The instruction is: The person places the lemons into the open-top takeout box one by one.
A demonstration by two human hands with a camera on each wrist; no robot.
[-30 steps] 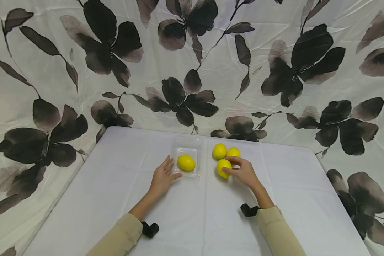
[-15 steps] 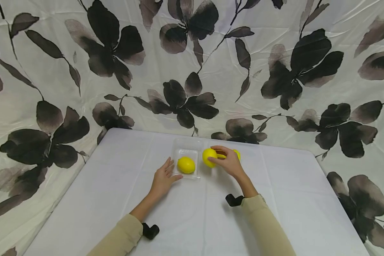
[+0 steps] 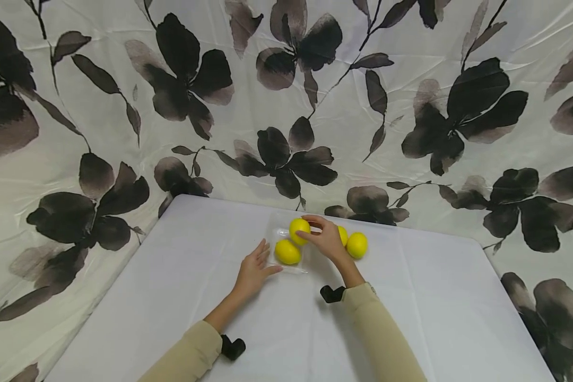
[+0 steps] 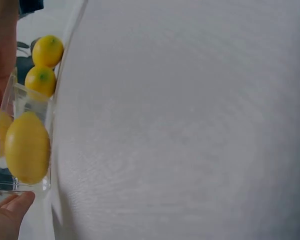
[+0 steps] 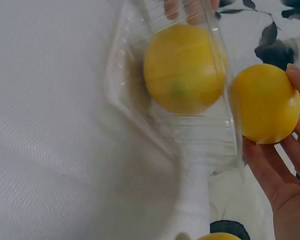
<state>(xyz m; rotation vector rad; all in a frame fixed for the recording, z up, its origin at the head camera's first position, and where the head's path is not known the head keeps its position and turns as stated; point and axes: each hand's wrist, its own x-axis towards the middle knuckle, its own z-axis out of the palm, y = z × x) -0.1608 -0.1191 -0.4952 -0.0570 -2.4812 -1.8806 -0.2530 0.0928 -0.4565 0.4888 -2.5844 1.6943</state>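
In the head view my right hand (image 3: 326, 240) pinches a lemon (image 3: 299, 231) between thumb and fingers, over the far part of a clear plastic container (image 3: 293, 269). In the right wrist view this lemon (image 5: 267, 104) is beside the container's rim. Another lemon (image 3: 287, 252) lies inside the container, seen through its wall in both wrist views. My left hand (image 3: 253, 273) is at the container's left side, fingers extended and thumb apart. Its thumb is close to the container's near edge in the left wrist view; whether it touches cannot be told.
Two more lemons lie to the right of the container on the white-covered table (image 3: 196, 297): one lemon (image 3: 357, 245) in plain sight, another lemon (image 3: 343, 235) partly behind my right hand. A floral cloth (image 3: 291, 106) hangs behind the table's far edge.
My right hand has lifted the nearest lemon from the group on the right and carried it left, over the container. My left hand has stayed beside the container; the head view has shifted slightly.
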